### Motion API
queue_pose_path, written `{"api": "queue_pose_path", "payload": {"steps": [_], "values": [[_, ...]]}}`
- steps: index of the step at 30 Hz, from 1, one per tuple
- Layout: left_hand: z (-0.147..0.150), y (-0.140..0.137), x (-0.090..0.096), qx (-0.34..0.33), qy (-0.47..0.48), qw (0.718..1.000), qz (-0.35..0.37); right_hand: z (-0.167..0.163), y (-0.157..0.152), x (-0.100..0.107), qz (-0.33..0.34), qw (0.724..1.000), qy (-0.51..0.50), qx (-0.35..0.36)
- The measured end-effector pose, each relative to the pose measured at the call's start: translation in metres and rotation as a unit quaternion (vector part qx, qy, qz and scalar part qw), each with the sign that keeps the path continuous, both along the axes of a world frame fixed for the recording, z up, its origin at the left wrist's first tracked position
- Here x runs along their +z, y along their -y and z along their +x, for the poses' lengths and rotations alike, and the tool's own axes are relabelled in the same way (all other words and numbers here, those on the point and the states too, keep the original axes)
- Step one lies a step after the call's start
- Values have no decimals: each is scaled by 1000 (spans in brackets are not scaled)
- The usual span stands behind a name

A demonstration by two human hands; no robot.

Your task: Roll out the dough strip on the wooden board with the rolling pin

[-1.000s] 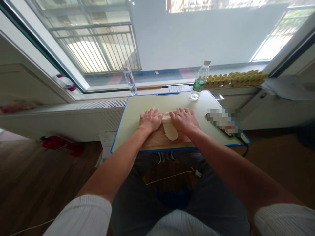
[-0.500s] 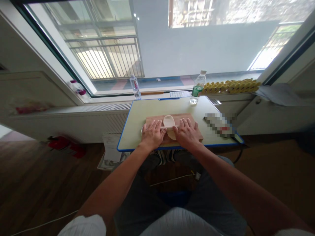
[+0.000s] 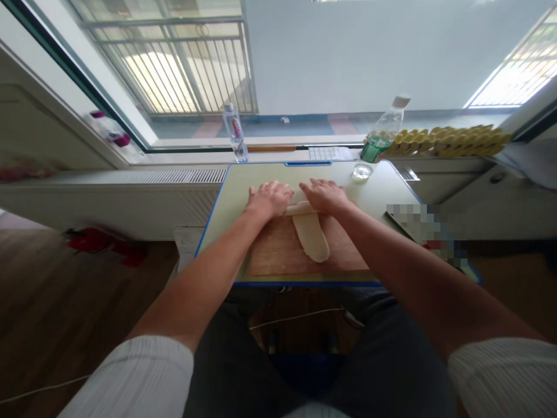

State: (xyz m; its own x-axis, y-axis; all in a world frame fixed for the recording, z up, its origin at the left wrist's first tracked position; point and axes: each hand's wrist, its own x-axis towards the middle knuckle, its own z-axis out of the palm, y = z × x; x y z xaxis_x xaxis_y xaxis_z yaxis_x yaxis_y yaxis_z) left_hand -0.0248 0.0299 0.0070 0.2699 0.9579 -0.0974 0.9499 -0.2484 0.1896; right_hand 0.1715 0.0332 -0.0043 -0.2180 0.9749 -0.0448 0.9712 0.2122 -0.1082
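A pale, flattened strip of dough (image 3: 313, 239) lies on a wooden board (image 3: 276, 249), its rounded near end toward me. Across its far part runs a thin light rolling pin (image 3: 290, 211), with a little dough showing beyond it. My left hand (image 3: 270, 198) rests flat over the pin's left end, fingers stretched forward. Over the right end lies my right hand (image 3: 324, 195), also open, palm down on the pin. Both palms hide the pin's ends.
The board lies on a small blue-edged table (image 3: 256, 174) by a window. A green-labelled bottle (image 3: 378, 145) stands at its back right. Another clear bottle (image 3: 235, 134) is near the sill. A blurred-out item (image 3: 424, 232) lies at the right. Yellow objects (image 3: 448, 141) line the sill.
Both hands have pushed forward, away from me, with the rolling pin. More of the dough shows on the near side, looking longer. The view has tilted down and come closer.
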Motion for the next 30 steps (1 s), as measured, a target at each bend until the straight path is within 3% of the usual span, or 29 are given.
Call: {"api": "queue_pose_path", "payload": {"steps": [5,10,14,18,22,27,30], "values": [[2,-18,2,6,-6,1000,4,0,-20,-2,-2,1000,-6,-4],[3,1,-4,2,9,1000,9,-3,-1,-2,0,995,-62,-78],[5,32,-9,8,8,999,30,-8,39,2,30,986,-80,-142],[6,71,-13,5,12,997,80,-13,90,3,109,984,-47,-130],[4,119,-18,-7,17,994,112,-12,139,-9,165,980,-37,-106],[-4,182,-21,-42,49,987,150,-6,198,-29,162,980,-49,-102],[-8,203,-21,-53,71,983,161,-2,221,-33,153,980,-57,-111]]}}
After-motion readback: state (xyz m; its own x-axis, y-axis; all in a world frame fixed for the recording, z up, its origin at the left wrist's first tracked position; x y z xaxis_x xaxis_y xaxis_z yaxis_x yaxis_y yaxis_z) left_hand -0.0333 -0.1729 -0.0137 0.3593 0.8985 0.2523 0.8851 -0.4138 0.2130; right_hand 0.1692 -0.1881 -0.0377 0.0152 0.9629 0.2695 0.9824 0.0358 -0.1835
